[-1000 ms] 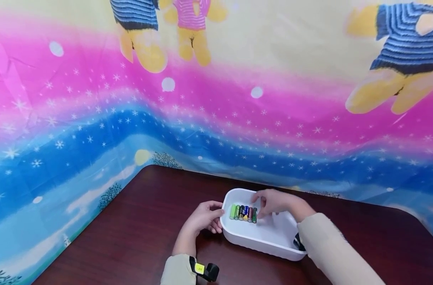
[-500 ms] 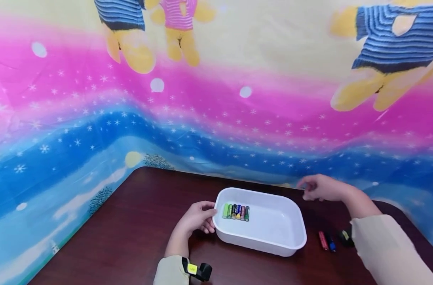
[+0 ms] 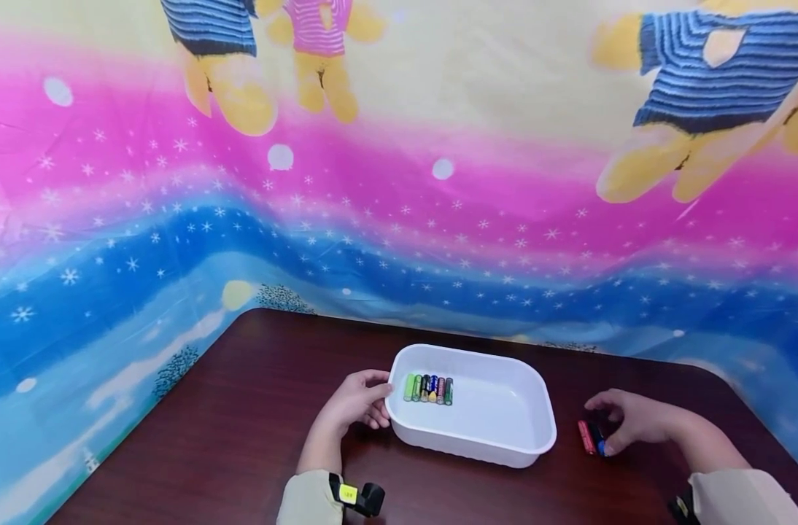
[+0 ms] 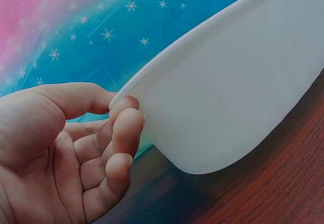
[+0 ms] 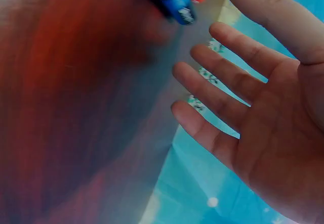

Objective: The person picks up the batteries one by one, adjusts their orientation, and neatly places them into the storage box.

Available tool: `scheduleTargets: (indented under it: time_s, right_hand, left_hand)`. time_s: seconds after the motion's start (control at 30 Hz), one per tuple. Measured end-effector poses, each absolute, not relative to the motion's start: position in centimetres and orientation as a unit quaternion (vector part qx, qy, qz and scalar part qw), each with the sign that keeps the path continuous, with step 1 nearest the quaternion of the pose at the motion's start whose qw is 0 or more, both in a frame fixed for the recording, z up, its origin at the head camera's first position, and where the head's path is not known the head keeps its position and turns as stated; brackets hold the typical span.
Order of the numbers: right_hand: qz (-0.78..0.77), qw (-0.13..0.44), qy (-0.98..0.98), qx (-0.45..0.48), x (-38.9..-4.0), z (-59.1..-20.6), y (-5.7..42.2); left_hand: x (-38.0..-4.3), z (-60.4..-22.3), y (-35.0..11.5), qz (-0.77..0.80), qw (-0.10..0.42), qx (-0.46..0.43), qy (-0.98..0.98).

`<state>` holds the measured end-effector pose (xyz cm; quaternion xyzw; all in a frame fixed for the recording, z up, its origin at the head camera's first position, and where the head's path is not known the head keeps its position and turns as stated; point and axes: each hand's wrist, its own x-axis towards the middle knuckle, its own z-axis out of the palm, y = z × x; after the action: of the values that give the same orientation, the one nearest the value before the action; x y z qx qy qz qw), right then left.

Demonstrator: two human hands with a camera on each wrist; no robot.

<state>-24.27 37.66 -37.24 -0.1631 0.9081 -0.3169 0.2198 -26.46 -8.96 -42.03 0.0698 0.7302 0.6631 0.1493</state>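
My left hand (image 3: 358,399) pinches the left end of a white plastic tray (image 3: 470,442), thumb at the rim and fingertips against the outer wall, as the left wrist view shows. Inside the tray, at its left end, several batteries (image 3: 428,389) lie side by side in a row. Right of the tray, my right hand (image 3: 645,417) hovers with spread fingers at a black-and-blue battery (image 3: 597,437). A red battery (image 3: 586,437) lies beside that one on the table. The right wrist view shows the blue end of the dark battery (image 5: 177,6) just beyond the fingers.
The dark red-brown wooden table (image 3: 254,437) has rounded far corners. A printed cloth (image 3: 373,182) with bears and snowflakes hangs behind it and along its left side. The tray's raised walls surround the batteries in it.
My right hand has left the tray's inside, swung right and come down by the two loose batteries. The left hand keeps its hold on the tray; the head view has shifted slightly.
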Motion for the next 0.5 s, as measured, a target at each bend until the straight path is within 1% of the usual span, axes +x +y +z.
scheduleTargets:
  time_s: [0.27,0.5]
  right_hand:
    - [-0.294,0.197,0.924,-0.144,-23.5,-38.6,37.5]
    - [-0.253,0.16,0.942,-0.152,-23.3,-39.2,37.2]
  left_hand:
    - [-26.5,-42.1,-8.9,0.667,0.151,0.066,0.727]
    - [-26.5,-42.0,-8.8,0.668,0.152,0.066,0.726]
